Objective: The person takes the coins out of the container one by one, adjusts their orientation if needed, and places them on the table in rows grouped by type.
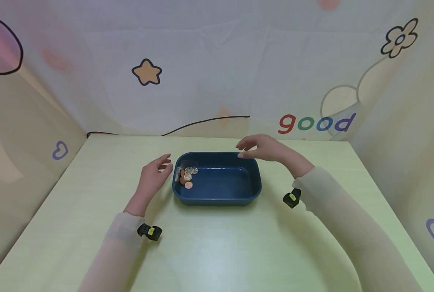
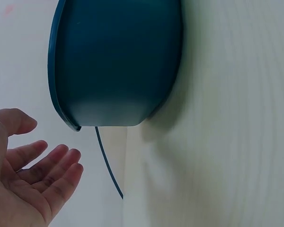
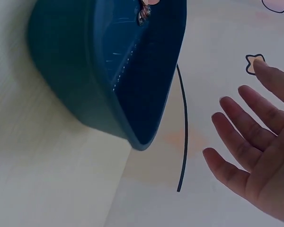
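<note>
A dark blue rectangular tub with rounded corners stands on the table. Several coins, copper and silver coloured, lie heaped at its left end inside. My left hand hovers just left of the tub, fingers loosely bent and holding nothing; the left wrist view shows this hand apart from the tub's wall. Over the far right corner is my right hand, its thumb overlapping the rim in the head view. In the right wrist view the same hand has spread, relaxed fingers with nothing in them.
The pale wooden table reaches back to a printed cloth backdrop with a star, a flower and the word "good". Cloth also hangs on both sides. Each sleeve carries a small black wrist camera, the left one and the right one.
</note>
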`<move>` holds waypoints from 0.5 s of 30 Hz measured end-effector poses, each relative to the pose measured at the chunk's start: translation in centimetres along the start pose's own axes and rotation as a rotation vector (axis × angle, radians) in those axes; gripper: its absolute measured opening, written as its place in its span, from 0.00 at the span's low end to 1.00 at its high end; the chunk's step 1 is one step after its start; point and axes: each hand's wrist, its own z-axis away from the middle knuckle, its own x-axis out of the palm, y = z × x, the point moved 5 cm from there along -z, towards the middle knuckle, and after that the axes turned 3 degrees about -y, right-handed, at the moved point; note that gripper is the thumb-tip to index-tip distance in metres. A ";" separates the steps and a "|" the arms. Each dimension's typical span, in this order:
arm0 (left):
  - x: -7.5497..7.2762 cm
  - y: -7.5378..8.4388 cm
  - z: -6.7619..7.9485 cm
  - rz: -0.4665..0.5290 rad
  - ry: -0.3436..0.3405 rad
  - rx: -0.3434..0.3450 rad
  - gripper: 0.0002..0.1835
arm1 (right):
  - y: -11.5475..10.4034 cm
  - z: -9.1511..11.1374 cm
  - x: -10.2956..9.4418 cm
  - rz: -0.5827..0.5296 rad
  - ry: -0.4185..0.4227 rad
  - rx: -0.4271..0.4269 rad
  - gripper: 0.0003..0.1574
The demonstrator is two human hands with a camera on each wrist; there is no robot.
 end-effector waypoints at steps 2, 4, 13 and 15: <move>0.2 -0.1 0.0 0.013 0.001 -0.015 0.28 | -0.3 -0.6 0.0 0.001 -0.022 -0.016 0.29; 0.3 -0.1 0.0 0.023 0.004 -0.022 0.28 | -0.6 -1.1 0.1 0.006 -0.040 -0.028 0.28; 0.9 -0.2 -0.1 0.050 0.005 -0.057 0.27 | -1.9 -3.1 0.8 -0.040 -0.125 -0.077 0.27; 1.0 -0.2 -0.2 0.052 0.009 -0.062 0.27 | -2.1 -3.6 1.0 -0.042 -0.140 -0.088 0.27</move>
